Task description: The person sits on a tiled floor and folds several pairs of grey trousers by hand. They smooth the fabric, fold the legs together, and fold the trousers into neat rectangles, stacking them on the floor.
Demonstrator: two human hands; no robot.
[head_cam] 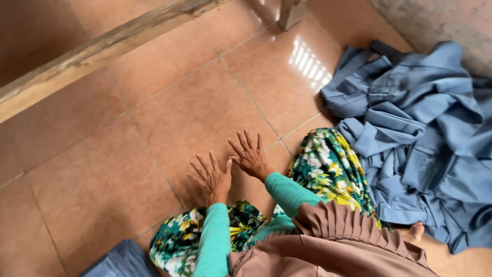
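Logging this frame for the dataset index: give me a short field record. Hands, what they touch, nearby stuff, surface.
left hand: open, fingers spread, palm down on the floor tiles
right hand: open, fingers spread, on the tiles beside the left, holding nothing
surface: glossy terracotta floor tiles
nearest cloth: floral green-yellow garment over the person's knees
pile: crumpled blue-grey clothes on the floor to the right
other: wooden beam upper left; folded dark blue fabric at bottom left edge
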